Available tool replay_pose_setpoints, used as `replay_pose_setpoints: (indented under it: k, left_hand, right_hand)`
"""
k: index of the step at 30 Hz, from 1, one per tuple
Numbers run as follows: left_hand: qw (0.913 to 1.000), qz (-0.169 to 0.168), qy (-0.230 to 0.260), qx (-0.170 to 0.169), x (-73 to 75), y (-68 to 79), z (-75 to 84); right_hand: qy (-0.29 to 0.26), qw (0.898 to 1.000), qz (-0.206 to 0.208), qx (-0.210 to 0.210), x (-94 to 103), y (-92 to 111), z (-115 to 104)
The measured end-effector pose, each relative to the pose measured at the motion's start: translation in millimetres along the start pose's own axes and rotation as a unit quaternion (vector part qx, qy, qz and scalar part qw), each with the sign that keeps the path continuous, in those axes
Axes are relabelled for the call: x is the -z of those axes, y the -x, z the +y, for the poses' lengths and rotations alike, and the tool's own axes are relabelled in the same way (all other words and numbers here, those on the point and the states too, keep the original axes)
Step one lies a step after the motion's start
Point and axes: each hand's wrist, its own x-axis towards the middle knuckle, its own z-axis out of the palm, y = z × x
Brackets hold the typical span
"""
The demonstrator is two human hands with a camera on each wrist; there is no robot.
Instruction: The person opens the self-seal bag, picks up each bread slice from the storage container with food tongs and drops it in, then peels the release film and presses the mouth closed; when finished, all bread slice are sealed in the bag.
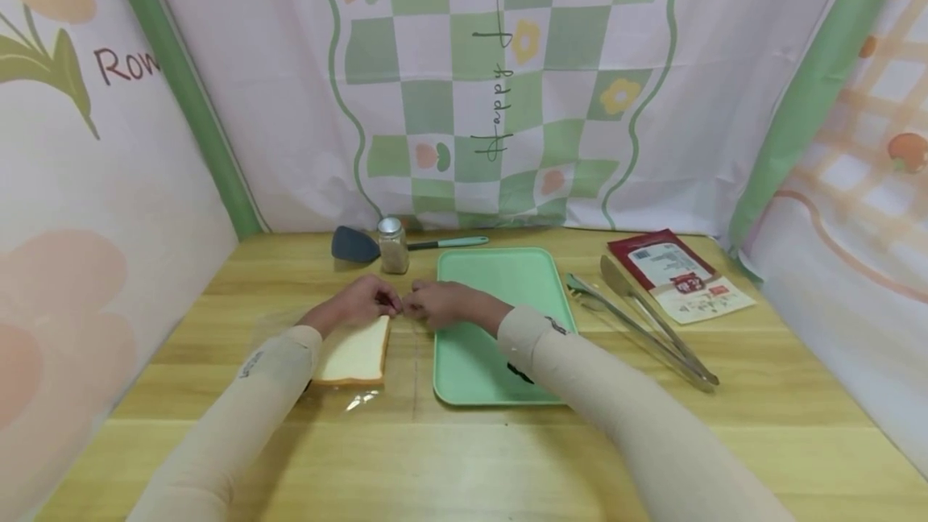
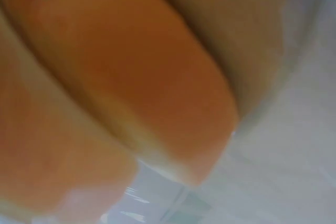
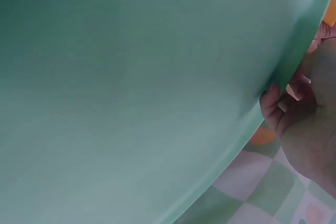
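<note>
A clear plastic bag (image 1: 401, 397) lies flat on the table with sliced bread (image 1: 355, 354) inside it. Brown crust (image 2: 157, 72) fills much of the left wrist view, close and blurred. At the bag's far edge, just beyond the bread, my left hand (image 1: 362, 300) pinches the plastic between thumb and fingers. Close to its right, my right hand (image 1: 437, 304) pinches the same edge with curled fingers. Its wrist passes over the green tray (image 1: 493, 369), and in the right wrist view the fingers (image 3: 270, 100) are by the tray's rim. The fingertips are small in the head view.
Behind the hands stand a glass shaker (image 1: 393, 248) with a metal lid and a spatula (image 1: 355, 245) lying behind it. To the tray's right lie metal tongs (image 1: 667, 337) and a red and white food packet (image 1: 681, 276). A fabric curtain (image 1: 290, 103) closes the back.
</note>
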Motion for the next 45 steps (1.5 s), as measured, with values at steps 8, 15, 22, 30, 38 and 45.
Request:
replay_pose_setpoints:
  k: [8,15,22,30,38,45]
  left_hand:
    - [1.0000,0.003,-0.004,0.000,0.6,-0.5,0.8]
    - [1.0000,0.004,-0.004,-0.005,0.0,0.6,-0.3]
    - [0.9998,0.005,-0.007,-0.019,1.3,0.9,2.3]
    - [0.9997,0.000,-0.008,-0.023,0.9,0.3,1.6]
    - [0.9997,0.002,-0.009,-0.024,0.4,-0.3,-2.8]
    - [0.9996,0.007,-0.012,-0.024,-1.0,0.5,-3.3]
  right_hand:
    - [-0.015,0.999,0.030,0.027,3.6,5.9,-0.4]
    - [-0.016,0.999,0.043,0.028,5.0,9.1,-0.5]
    - [-0.032,0.998,0.047,0.009,5.2,12.0,2.5]
    - [-0.002,1.000,0.030,0.008,10.8,13.9,1.2]
    - [0.017,0.999,0.038,-0.018,13.6,27.2,-6.7]
    - [-0.014,0.999,0.048,-0.016,16.0,50.1,-25.0]
